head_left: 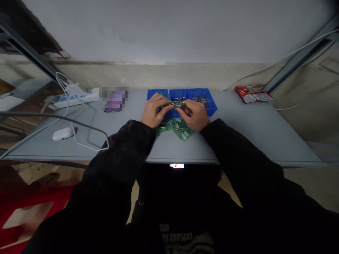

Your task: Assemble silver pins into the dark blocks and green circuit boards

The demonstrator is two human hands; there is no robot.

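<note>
on the dark shirt (185, 238), upside down from where i stand, i can read "explore"; the print on the one red packet (250, 95), at the right of the desk (243, 134), is too small to make out. i count three blue bins (212, 104) side by side near the wall, small metal parts (200, 100) showing in the middle and right ones. one green bag (176, 104) is up in front of them, between the two hands: the left hand (156, 110) has thumb and fingers closed on its left end, the right hand (193, 113) is pinched on the other. under the hands lie what look like two more green bags (182, 129), parts inside. off left sit one white power strip (90, 96) and one white case (63, 133).
</note>
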